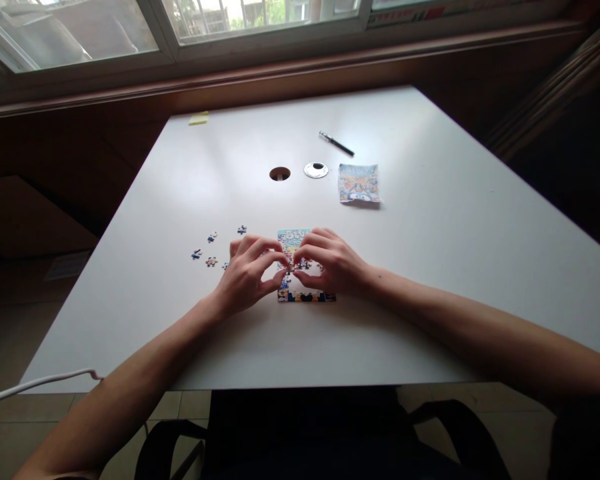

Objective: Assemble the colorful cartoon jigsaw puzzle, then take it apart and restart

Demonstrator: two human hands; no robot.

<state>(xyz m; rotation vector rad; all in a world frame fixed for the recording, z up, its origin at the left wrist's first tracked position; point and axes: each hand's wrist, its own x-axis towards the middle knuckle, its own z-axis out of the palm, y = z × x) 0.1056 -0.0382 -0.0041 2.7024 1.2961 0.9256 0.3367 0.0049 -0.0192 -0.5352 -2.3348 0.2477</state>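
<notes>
A small jigsaw puzzle (307,297), partly put together, lies on the white table in front of me, with an open gap in its lower middle. Over its left part, my left hand (253,272) bends its thumb and fingers together on a small puzzle piece (290,269). From the other side, my right hand (336,261) pinches at the same piece, its fingertips almost meeting those of my left. Both hands partly cover the puzzle. Left of my left hand several loose puzzle pieces (211,262) are scattered, one partly hidden by the fingers.
A colourful printed packet (359,183) lies at the back right, with a black pen (337,143) behind it. A round cable hole (280,174) opens in the table (405,333) beside its silver cover (315,170). A yellow note (199,118) and a white cable (45,380) are on the left.
</notes>
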